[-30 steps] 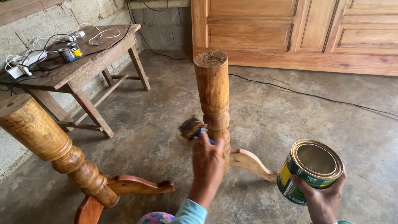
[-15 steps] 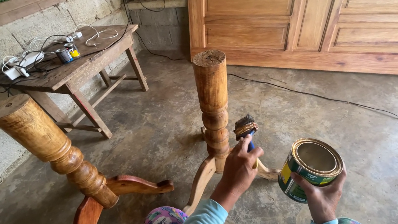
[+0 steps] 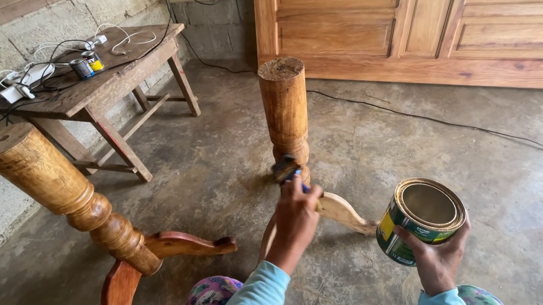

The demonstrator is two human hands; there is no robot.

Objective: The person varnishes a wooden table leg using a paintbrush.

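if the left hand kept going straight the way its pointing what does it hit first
Most likely the turned wooden post: the left hand points up and away, and its brush already sits at the post's lower part. Whether it touches is unclear.

The room was lit by soft daylight, bright enough to see everything. Shadows on the concrete floor [image 3: 231, 164] were faint and soft. The tin can [image 3: 421, 220] had a small shine on its rim. The picture was mostly sharp. Straight lines bent a little near the edges, as on the wooden door [image 3: 420, 17].
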